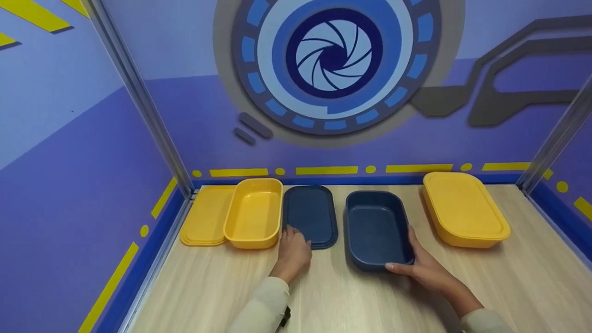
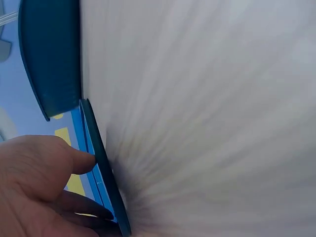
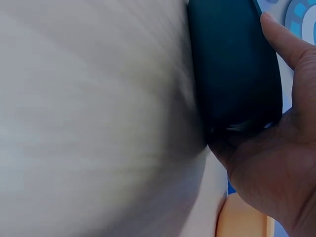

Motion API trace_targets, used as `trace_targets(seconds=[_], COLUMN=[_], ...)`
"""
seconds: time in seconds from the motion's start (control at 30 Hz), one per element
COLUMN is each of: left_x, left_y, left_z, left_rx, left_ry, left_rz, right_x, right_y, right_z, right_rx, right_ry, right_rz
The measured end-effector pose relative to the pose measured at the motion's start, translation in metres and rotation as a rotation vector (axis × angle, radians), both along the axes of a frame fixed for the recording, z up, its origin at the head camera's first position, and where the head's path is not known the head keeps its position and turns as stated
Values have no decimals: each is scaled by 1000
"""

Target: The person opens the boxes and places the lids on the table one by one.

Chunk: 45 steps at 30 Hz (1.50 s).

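Note:
My left hand [image 1: 294, 249] pinches the near left corner of a dark blue lid [image 1: 311, 215], thumb at the near edge and fingers at the left side. In the left wrist view the lid [image 2: 106, 173] appears edge-on. With my right hand [image 1: 428, 266] I grip an open dark blue food container [image 1: 377, 231], thumb on its near side and fingers along its right wall. The right wrist view shows this container [image 3: 237, 64] from outside; the fingers beneath the palm are partly hidden there.
Left of the dark lid stands an open yellow container [image 1: 254, 215], overlapping a yellow lid [image 1: 206, 217]. A yellow container with its lid on [image 1: 467, 208] sits at the right. Printed walls bound the wooden table [image 1: 342, 300] at the back and sides.

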<state>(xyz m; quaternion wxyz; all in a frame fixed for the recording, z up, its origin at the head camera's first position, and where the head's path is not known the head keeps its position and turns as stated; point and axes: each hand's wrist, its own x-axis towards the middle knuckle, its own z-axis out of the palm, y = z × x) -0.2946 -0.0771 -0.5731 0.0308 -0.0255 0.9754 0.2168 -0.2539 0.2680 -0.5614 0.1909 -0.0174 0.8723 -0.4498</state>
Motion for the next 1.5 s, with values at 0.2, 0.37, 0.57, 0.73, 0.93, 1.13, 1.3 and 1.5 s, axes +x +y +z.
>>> trace_targets(seconds=[0.2, 0.37, 0.57, 0.73, 0.93, 1.13, 1.3, 1.5], left_x=[8, 20, 38, 46, 53, 56, 57, 59], left_y=[-3, 0, 3, 4, 1, -1, 1, 3], left_z=[5, 12, 22, 27, 24, 18, 19, 20], left_rx=[102, 67, -2, -9, 22, 24, 1, -5], left_ry=[32, 75, 139, 150, 122, 86, 95, 115], left_rz=[4, -24, -68, -87, -76, -85, -115, -126], right_x=[-15, -29, -43, -51, -55, -55, -50, -34], right_y=[-8, -12, -19, -26, -35, -39, -34, -24], right_z=[1, 0, -2, -3, -4, -4, -3, 4], right_rx=[-51, -69, -54, -55, -24, 5, 28, 65], right_ry=[32, 58, 59, 52, 54, 64, 112, 183], right_rz=[9, 25, 34, 14, 10, 8, 33, 41])
